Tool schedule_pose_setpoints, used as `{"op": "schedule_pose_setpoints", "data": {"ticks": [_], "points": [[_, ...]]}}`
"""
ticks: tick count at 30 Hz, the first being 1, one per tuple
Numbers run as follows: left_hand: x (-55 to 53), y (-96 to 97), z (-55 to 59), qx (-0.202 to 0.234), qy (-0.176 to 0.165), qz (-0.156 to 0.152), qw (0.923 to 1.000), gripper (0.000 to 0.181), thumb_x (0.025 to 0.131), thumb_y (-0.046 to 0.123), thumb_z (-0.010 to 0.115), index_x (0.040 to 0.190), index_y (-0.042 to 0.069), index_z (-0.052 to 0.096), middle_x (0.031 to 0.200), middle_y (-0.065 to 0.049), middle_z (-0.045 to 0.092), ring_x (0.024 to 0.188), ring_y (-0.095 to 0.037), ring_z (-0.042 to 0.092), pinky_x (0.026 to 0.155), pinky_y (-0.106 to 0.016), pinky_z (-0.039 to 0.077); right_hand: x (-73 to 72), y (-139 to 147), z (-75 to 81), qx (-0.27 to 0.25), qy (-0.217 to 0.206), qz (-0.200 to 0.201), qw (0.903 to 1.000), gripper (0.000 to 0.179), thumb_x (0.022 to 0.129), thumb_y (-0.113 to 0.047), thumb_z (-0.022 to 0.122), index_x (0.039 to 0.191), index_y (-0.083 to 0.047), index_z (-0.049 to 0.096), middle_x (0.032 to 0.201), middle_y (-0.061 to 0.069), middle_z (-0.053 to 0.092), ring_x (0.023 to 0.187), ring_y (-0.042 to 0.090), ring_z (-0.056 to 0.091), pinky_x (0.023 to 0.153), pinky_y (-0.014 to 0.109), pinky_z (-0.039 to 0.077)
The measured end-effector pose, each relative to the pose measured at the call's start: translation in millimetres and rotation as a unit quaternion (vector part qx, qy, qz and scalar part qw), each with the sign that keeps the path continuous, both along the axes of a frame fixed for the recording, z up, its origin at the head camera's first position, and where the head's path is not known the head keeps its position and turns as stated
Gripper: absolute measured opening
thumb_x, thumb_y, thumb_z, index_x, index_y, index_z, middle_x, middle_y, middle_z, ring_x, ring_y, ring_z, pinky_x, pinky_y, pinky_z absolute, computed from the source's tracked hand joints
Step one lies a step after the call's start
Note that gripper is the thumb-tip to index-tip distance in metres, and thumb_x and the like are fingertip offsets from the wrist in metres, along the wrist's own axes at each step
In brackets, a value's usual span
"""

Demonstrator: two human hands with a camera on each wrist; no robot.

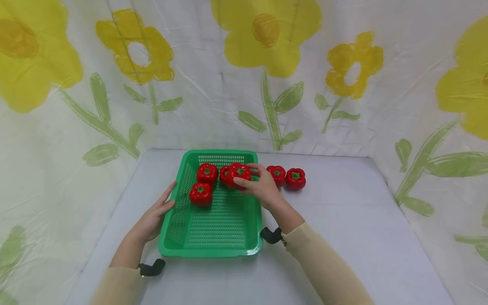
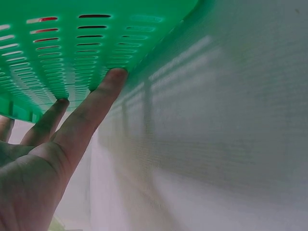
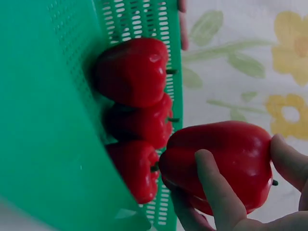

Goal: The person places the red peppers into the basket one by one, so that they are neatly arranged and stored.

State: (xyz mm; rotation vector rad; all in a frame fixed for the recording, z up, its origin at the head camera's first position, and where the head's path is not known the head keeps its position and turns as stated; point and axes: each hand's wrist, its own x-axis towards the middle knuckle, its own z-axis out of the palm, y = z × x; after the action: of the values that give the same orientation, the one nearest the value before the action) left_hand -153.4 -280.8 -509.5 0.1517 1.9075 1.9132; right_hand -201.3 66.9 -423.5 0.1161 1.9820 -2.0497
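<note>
My right hand [image 1: 264,188] grips a red bell pepper [image 1: 239,173] over the right part of a green plastic basket [image 1: 209,253]. In the right wrist view, fingers and thumb hold the pepper [image 3: 226,159] around its sides, near the basket's rim. Three more red peppers are in the basket: one at the back left [image 1: 207,173], one in front of it [image 1: 201,195], and one partly hidden behind the held pepper [image 1: 223,174]. My left hand [image 1: 149,221] rests against the basket's left side, fingers extended; the left wrist view shows fingertips touching the slotted wall [image 2: 91,43].
Two red peppers stand on the white table [image 1: 343,228] right of the basket, one [image 1: 276,176] partly behind my right hand, the other [image 1: 295,179] beside it. A white curtain [image 1: 213,106] painted with yellow flowers hangs behind and along the sides.
</note>
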Motion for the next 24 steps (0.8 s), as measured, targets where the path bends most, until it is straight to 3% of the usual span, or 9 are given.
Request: {"op": "schedule_pose_setpoints", "data": {"ticks": [8, 14, 24], "points": [[0.3, -0.5, -0.7, 0.003, 0.007, -0.003, 1.0, 0.06, 0.111, 0.037, 0.034, 0.16, 0.047, 0.0, 0.169, -0.017, 0.003, 0.139, -0.04, 0.045, 0.095, -0.045, 0.056, -3.6, -17.2, -6.4, 0.019, -0.01, 0.015, 0.9997, 0.074, 0.087, -0.018, 0.082, 0.149, -0.011, 0.041, 0.145, 0.017, 0.045, 0.13, 0.037, 0.052, 0.088, 0.052, 0.059], [1.4, 0.0, -1.1, 0.0, 0.008, 0.0, 1.0, 0.061, 0.111, 0.038, 0.034, 0.16, 0.046, 0.0, 0.17, -0.017, 0.002, 0.141, -0.047, 0.039, 0.095, -0.046, 0.056, -6.8, -32.5, -11.9, 0.061, -0.033, 0.013, 0.9975, 0.075, 0.085, -0.02, 0.084, 0.146, -0.01, 0.042, 0.143, 0.017, 0.048, 0.119, 0.035, 0.062, 0.082, 0.047, 0.062], [0.7, -2.2, -0.9, -0.002, 0.008, -0.002, 1.0, 0.06, 0.111, 0.039, 0.033, 0.16, 0.047, 0.0, 0.17, -0.016, 0.003, 0.138, -0.04, 0.045, 0.095, -0.043, 0.057, -8.8, -46.2, -18.7, 0.11, -0.068, 0.02, 0.9914, 0.073, 0.083, -0.019, 0.086, 0.141, -0.006, 0.044, 0.142, 0.018, 0.048, 0.111, 0.034, 0.065, 0.076, 0.044, 0.063]]}}
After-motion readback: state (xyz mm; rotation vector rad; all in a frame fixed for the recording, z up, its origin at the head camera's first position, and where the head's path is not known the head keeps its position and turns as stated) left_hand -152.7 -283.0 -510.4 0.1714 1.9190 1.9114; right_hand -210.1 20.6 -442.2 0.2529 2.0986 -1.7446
